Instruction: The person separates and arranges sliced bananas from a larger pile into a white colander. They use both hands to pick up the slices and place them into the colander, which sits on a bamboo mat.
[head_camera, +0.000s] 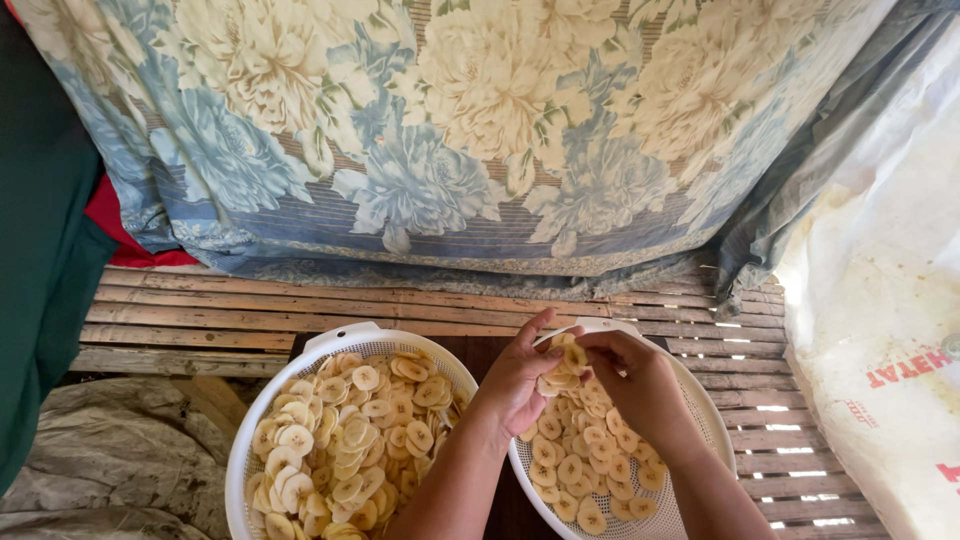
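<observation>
Pale slices (562, 378) sat pinched in both the left hand (518, 385) and right hand (640, 385); left basket (345, 340) heaped, right basket (700, 400) roughly half full.

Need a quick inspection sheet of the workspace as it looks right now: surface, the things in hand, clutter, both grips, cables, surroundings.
Surface: slatted bamboo platform, gaps between slats.
Job's things: left basket, white, heaped with pale banana slices; right basket, white, shallower layer of slices; small stack of slices held above it.
Clutter: grey sheet crumpled at lower left.
Grips: left hand and right hand meet over the right basket, both pinching the stack.
Cables: nothing seen.
Surroundings: floral cloth hung behind; white sack at right; dark green fabric at left.
</observation>
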